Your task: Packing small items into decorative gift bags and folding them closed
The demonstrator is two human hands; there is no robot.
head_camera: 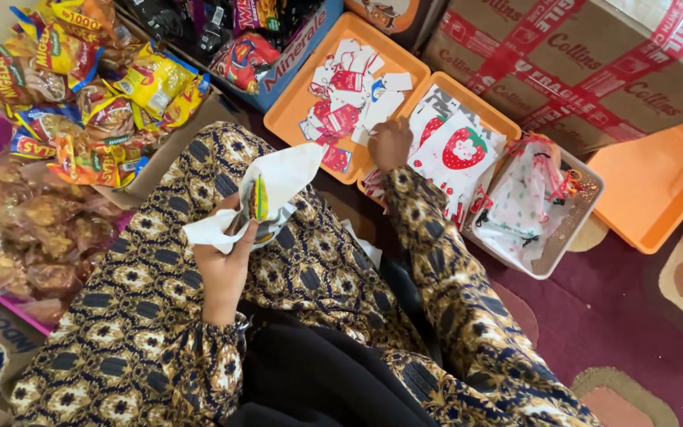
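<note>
My left hand (223, 265) grips a white cloth pouch (274, 186) over my lap; a colourful snack packet (258, 198) sticks out of its mouth. My right hand (390, 144) reaches forward to an orange tray (290, 119) holding several small red-and-white paper tags (349, 99); its fingers are curled down at the tray's near edge, and whether they hold a tag is hidden. Beside it another orange tray (476, 99) carries white pouches printed with a strawberry (458, 150).
Heaps of yellow and red snack packets (88, 87) and clear bags of brown snacks (17, 229) lie at my left. A grey tray (571, 237) holds tied drawstring pouches (527, 198). An empty orange tray (658, 182) and a taped cardboard box (586, 63) sit at the right.
</note>
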